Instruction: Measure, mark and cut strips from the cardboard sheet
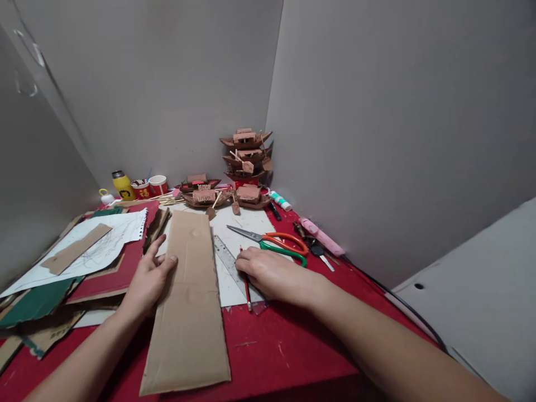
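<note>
A long strip of brown cardboard (192, 312) lies lengthwise in front of me. My left hand (153, 273) grips its left edge, thumb on top and the other fingers at the side, partly hidden. Right of the strip, my right hand (268, 273) is closed around a red pencil (247, 293), whose eraser end points toward me. Under that hand a clear ruler (226, 257) lies slanted on a white sheet (240, 220); part of it is covered by the fingers. Just beyond the right hand rest scissors (268, 237) with one orange and one green handle, blades pointing left.
Small brown model boats (247, 153) are stacked at the back, with more beside them. Cardboard and paper scraps (104, 273) pile up on the left. Paper cups (158, 184) and a yellow bottle (122, 184) stand behind. A pink corded tool (320, 234) lies by the right wall.
</note>
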Demonstrator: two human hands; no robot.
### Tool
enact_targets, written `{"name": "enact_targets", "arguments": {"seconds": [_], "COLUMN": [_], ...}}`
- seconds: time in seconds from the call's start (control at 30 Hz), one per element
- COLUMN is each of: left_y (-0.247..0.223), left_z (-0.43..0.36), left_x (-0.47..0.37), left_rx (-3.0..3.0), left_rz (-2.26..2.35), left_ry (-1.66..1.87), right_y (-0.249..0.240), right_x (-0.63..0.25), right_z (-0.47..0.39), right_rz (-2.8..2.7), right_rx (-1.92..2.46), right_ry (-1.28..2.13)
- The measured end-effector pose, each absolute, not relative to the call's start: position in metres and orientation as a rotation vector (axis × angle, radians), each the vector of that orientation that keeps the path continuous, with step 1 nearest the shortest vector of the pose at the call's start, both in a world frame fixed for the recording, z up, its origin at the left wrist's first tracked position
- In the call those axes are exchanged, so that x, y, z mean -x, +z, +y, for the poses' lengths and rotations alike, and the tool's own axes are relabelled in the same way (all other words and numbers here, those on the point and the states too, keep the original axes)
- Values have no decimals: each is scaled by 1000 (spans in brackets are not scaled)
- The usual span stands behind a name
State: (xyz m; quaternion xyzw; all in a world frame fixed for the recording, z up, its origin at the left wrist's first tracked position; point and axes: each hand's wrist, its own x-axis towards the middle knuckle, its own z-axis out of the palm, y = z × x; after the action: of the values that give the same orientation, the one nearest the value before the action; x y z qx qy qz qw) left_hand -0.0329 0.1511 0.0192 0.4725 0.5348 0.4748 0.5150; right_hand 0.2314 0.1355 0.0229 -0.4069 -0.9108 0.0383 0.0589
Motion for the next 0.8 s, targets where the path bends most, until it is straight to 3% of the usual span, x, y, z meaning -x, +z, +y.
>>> {"name": "enact_targets", "arguments": {"seconds": [0.3,0.6,0.8], "left_y": [25,26,24], "left_z": [144,146,146], "left_x": [31,28,27], "left_rx": [-1163,-1169,-1201], "left_rz": [1269,1265,1259], "left_ry": [1190,1252,1284], "right_y": [21,32,14], "right_x": [-235,-232,-220], "right_z": [129,135,135], "right_rz": [-2769,-2438,-2423], "right_rx": [1343,1363,1622], "right_ry": [-29,323,302]}}
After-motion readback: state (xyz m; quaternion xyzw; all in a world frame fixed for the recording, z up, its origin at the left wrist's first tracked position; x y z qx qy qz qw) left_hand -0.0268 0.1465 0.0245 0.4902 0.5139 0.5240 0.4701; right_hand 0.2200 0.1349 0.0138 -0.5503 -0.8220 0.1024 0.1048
